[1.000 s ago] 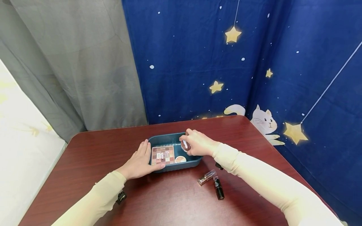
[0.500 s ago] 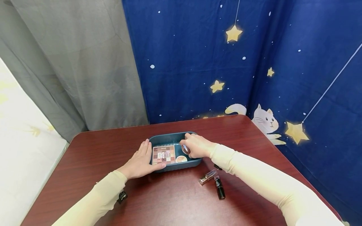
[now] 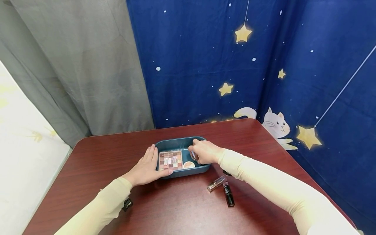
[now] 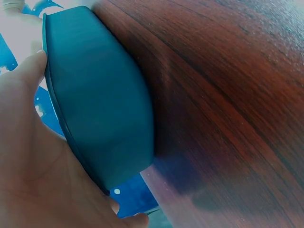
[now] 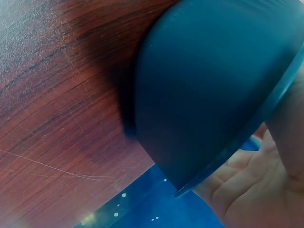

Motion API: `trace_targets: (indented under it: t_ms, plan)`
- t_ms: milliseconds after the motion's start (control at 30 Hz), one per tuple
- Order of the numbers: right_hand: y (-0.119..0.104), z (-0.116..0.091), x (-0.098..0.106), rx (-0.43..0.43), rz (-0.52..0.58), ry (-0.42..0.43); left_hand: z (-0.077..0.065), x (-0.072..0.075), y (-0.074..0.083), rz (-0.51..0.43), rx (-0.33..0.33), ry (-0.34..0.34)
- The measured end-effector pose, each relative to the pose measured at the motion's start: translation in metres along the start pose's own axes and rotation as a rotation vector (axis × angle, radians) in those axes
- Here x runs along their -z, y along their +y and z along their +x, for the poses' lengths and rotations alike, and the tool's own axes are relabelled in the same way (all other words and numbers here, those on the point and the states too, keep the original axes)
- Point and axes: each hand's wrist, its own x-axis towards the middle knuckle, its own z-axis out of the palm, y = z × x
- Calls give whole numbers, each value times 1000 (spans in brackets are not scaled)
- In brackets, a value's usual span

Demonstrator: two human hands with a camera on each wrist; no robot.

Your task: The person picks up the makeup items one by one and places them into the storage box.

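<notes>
A dark teal oblong tray (image 3: 174, 144) sits on the table. Flat fingers of my left hand (image 3: 146, 168) lie along its left end, while the thumb rests over the front rim; the left wrist view shows the thumb at the edge of the tray's wall (image 4: 99, 99). Inside at the right, my right hand (image 3: 208, 152) grips a round, shiny brownish compact (image 3: 193, 155), tilted and partly covered by the fingers. To its left lie a square eyeshadow palette (image 3: 170, 160) and a small round pan (image 3: 189, 165) with cream and tan sections. The tray's wall (image 5: 213, 85) hides part of the right hand in the right wrist view.
Before the tray's right end, a clear lip gloss tube (image 3: 216, 183) and a black tube (image 3: 228, 195) lie close together on the reddish-brown table (image 3: 176, 205). A grey curtain (image 3: 102, 71) and a blue starry curtain (image 3: 199, 65) hang behind.
My right hand has lowered slightly into the tray's right end with the round compact. The left hand keeps its place at the left end.
</notes>
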Motion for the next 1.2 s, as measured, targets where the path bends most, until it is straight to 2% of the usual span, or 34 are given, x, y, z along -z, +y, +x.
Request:
trace_targets:
  t_ms: [533,1200]
  plan:
    - [3,6,-8,-14,-16,-31,-1,0,0,-4,6,-2]
    - [-1,7,-3,-49,21,-97,-2,0,1,-9,-1,3]
